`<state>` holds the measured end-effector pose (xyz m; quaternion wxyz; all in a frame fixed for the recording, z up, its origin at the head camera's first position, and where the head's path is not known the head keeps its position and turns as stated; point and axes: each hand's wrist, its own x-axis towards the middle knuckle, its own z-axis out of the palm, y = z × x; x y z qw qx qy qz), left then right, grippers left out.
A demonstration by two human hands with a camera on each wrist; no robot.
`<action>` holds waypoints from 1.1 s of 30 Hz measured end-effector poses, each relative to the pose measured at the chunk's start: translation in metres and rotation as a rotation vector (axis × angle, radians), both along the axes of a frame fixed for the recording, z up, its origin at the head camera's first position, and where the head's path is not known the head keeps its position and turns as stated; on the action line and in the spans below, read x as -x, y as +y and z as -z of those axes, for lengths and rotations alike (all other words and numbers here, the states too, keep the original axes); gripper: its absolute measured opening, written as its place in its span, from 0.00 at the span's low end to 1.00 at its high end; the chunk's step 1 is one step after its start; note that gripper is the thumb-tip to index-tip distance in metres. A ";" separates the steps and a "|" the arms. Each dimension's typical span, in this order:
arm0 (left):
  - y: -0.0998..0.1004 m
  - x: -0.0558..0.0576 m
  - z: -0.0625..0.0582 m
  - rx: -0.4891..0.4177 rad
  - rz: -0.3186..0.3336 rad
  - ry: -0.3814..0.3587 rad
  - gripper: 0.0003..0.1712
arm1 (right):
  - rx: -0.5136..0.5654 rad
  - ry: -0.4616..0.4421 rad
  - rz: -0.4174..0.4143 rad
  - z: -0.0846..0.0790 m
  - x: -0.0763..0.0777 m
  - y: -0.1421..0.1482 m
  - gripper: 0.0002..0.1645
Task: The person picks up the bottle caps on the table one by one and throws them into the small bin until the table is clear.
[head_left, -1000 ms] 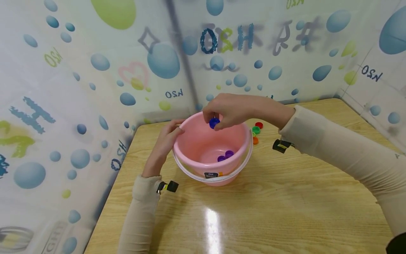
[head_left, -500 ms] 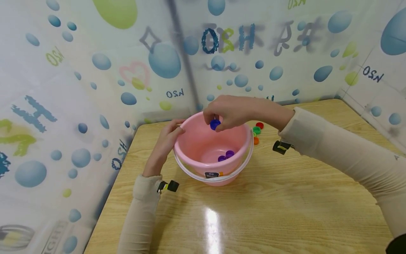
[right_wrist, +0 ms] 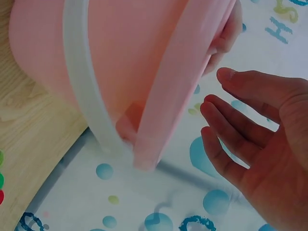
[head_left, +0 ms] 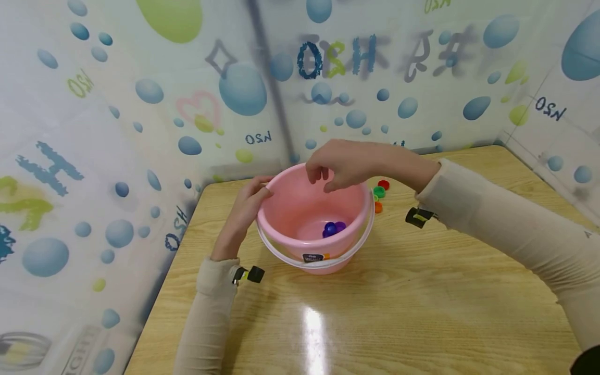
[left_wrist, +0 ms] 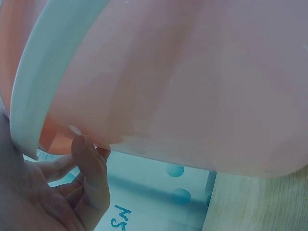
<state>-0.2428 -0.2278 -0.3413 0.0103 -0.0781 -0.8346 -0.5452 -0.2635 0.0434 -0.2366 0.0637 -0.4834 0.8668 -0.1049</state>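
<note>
The pink bucket [head_left: 290, 205] stands on the wooden table with its white handle [head_left: 302, 264] hanging down in front. At the bucket's left rim, my left hand [head_left: 246, 205] grips the edge; the left wrist view shows its fingers [left_wrist: 91, 163] against the rim. Over the bucket's mouth hovers my right hand [head_left: 347, 164], its fingers loosely bent and apart. Nothing is between its fingers [right_wrist: 231, 125] in the right wrist view. A blue cap [head_left: 330, 228] lies on the bucket's floor, partly covering purple caps [head_left: 341, 226].
To the bucket's right, on the table [head_left: 422, 291], lie a red cap [head_left: 384, 185], a green cap [head_left: 379, 192] and an orange cap [head_left: 378, 207]. A yellow-green one [head_left: 375, 198] is partly hidden by the bucket. A patterned curtain [head_left: 225, 156] stands behind and at the left.
My right hand has let go of the blue cap, which has dropped onto the purple ones in the bucket. The fingers have spread slightly. My left hand has stayed on the rim.
</note>
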 end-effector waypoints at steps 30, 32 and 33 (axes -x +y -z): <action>0.000 0.000 0.001 -0.024 0.024 0.014 0.21 | 0.629 -0.139 0.406 0.092 0.028 0.117 0.12; 0.000 0.000 0.001 -0.024 0.025 0.013 0.21 | 0.658 -0.147 0.432 0.101 0.029 0.119 0.12; 0.001 -0.001 0.001 -0.025 0.025 0.013 0.21 | 0.675 -0.152 0.443 0.106 0.030 0.120 0.12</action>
